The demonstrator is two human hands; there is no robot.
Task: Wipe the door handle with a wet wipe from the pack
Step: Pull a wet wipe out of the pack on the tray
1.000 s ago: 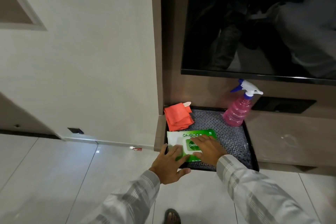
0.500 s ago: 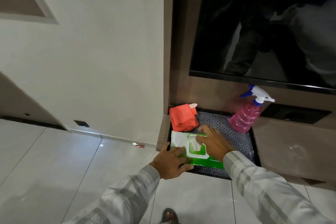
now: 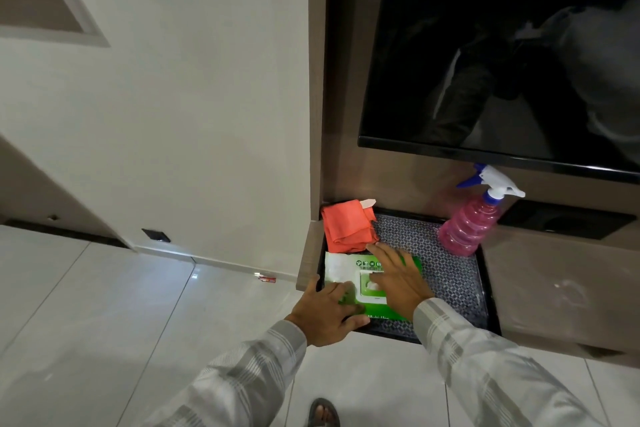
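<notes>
A green and white wet wipe pack (image 3: 341, 267) lies flat at the near left of a black patterned tray (image 3: 450, 274). Its flap is open and a bit of white wipe (image 3: 371, 286) shows in the opening. My left hand (image 3: 325, 314) presses down on the pack's near left corner and holds it still. My right hand (image 3: 398, 279) lies over the pack's right half, fingers spread, fingertips at the opening and the far edge. No door handle is in view.
A folded orange cloth (image 3: 346, 229) sits on the tray just behind the pack. A pink spray bottle (image 3: 467, 225) stands at the tray's far right corner. A dark screen (image 3: 502, 45) hangs above. White wall (image 3: 173, 114) and tiled floor (image 3: 121, 305) lie to the left.
The pack's flap, shut a second ago, now stands open with white wipe showing. My right hand has shifted over the opening. My left hand has stayed on the pack's corner.
</notes>
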